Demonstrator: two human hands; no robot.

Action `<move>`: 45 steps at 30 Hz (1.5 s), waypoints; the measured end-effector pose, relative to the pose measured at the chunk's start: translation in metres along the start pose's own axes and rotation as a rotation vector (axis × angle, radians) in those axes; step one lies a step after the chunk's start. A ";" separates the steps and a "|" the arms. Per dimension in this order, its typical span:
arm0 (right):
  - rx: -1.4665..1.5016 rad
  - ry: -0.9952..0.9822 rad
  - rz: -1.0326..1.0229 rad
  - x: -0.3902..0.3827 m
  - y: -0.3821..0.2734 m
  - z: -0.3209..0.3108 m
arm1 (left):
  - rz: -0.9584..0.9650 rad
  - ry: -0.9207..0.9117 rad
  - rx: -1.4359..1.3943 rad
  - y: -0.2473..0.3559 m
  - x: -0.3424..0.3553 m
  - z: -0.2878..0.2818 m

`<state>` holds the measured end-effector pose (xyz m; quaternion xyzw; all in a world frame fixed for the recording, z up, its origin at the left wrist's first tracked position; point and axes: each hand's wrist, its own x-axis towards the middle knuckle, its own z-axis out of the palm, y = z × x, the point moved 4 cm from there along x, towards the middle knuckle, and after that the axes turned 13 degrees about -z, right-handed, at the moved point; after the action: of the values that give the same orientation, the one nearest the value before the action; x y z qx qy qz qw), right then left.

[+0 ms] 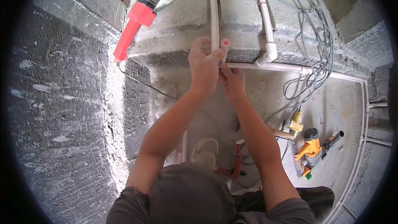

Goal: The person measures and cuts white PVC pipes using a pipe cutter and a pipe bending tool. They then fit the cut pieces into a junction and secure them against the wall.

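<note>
My left hand (202, 68) is closed around the lower part of a white vertical pipe (214, 16) on the concrete ledge, with a short pink-rimmed pipe piece (225, 45) at its thumb. Just below and to the right, my right hand (233, 83) has its fingers curled at the junction by the horizontal pipe (282, 68); what exactly they grip is hidden, and a small blue bit shows between the hands. A second white pipe with an elbow (271, 51) runs down the ledge to the right.
A red-handled grey-headed power tool (136, 23) lies upper left by a rough wall (62, 99). Looped grey cables (311, 58) hang at right. On the floor are a yellow tool (296, 123), an orange power drill (313, 149) and red-handled cutters (237, 161). Pipes (365, 112) line the right wall.
</note>
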<state>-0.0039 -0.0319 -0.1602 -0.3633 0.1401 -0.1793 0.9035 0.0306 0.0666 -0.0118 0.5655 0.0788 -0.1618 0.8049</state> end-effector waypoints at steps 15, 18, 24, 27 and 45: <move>-0.009 -0.003 0.027 0.000 0.000 -0.003 | -0.070 -0.009 0.126 0.006 -0.007 0.005; 0.025 0.016 0.028 0.000 -0.002 -0.003 | -0.123 -0.082 0.066 0.003 -0.004 0.004; 0.040 0.015 0.059 -0.001 0.000 -0.004 | -0.118 -0.105 0.079 0.000 0.001 0.006; 0.006 0.080 0.050 -0.002 0.007 -0.011 | -0.091 -0.098 0.084 0.002 0.001 0.002; -0.171 -0.021 0.075 0.001 -0.005 -0.016 | 0.229 0.124 0.873 -0.071 0.018 -0.038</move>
<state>-0.0096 -0.0450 -0.1681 -0.4354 0.1587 -0.1288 0.8767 0.0246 0.0772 -0.0937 0.8654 -0.0120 -0.0556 0.4978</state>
